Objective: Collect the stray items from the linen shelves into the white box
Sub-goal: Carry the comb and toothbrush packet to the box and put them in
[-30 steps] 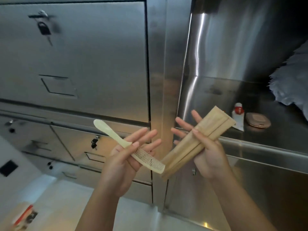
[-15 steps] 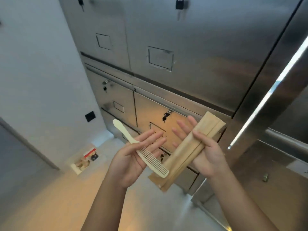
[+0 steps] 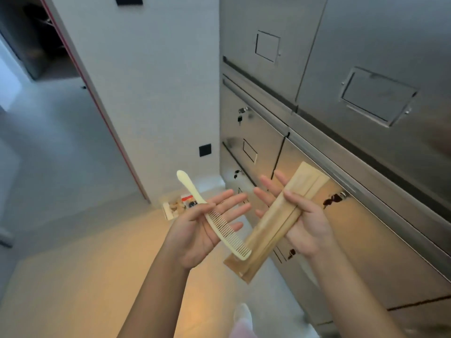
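Observation:
My left hand (image 3: 192, 237) lies palm up with a cream plastic comb (image 3: 228, 234) across it, and the thumb pinches the comb against the fingers. The comb's handle points up and to the left. My right hand (image 3: 306, 228) pinches a long brown paper sleeve (image 3: 267, 230) between the thumb and straight fingers, and the sleeve slants from upper right to lower left. The white box (image 3: 167, 212) stands on the floor beyond my hands, against the wall by the cabinet corner, with several small items inside it.
Steel locker cabinets (image 3: 353, 181) with keyed doors fill the right side. A white wall with a black socket (image 3: 204, 150) stands behind the box. An open doorway (image 3: 36, 57) is at the upper left. My foot (image 3: 242, 313) shows on the pale floor below.
The view has swung left and down, away from the open shelf. The white box has come toward the middle of the view. Both hands keep the same hold on comb and sleeve.

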`<state>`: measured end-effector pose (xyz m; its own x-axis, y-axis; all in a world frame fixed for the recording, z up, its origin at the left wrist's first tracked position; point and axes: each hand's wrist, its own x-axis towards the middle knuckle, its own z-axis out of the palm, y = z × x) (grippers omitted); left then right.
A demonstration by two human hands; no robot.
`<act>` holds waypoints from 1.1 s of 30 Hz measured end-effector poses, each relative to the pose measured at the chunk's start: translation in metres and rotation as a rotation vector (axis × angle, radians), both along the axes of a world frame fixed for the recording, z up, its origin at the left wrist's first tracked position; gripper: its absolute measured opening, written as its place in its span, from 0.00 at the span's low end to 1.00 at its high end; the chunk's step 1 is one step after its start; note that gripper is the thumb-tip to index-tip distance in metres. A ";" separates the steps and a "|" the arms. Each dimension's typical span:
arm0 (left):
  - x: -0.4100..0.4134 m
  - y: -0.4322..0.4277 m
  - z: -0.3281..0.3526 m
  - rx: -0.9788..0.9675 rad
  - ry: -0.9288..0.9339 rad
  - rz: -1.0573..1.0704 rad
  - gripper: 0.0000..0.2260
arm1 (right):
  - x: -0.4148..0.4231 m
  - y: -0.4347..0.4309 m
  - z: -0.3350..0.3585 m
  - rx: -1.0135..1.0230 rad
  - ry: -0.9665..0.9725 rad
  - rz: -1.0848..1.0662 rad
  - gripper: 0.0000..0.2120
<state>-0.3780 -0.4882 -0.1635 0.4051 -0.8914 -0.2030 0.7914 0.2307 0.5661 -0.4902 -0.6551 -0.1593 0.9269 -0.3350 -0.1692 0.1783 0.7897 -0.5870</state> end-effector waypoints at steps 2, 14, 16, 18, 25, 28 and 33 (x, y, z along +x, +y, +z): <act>0.018 -0.011 0.004 0.032 -0.005 0.047 0.19 | 0.025 -0.017 0.001 0.005 0.003 0.041 0.21; 0.102 -0.069 0.005 0.165 -0.011 0.240 0.21 | 0.139 -0.100 -0.018 0.053 0.063 0.245 0.21; 0.114 -0.071 -0.001 0.183 0.004 0.260 0.20 | 0.152 -0.104 -0.026 0.076 0.076 0.258 0.20; 0.129 -0.073 -0.006 0.196 0.009 0.282 0.18 | 0.168 -0.108 -0.033 0.083 0.096 0.266 0.20; 0.198 -0.069 -0.031 0.152 0.100 0.330 0.17 | 0.244 -0.106 -0.049 0.078 0.160 0.285 0.20; 0.243 -0.063 -0.042 0.125 0.128 0.337 0.18 | 0.290 -0.097 -0.056 0.054 0.190 0.298 0.21; 0.339 -0.048 -0.057 0.108 0.194 0.320 0.18 | 0.390 -0.083 -0.065 0.053 0.219 0.319 0.22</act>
<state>-0.0395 -0.5365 -0.2206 0.6042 -0.6954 -0.3891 0.7837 0.4303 0.4480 -0.1004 -0.7382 -0.2241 0.9230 -0.0216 -0.3841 -0.2058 0.8158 -0.5405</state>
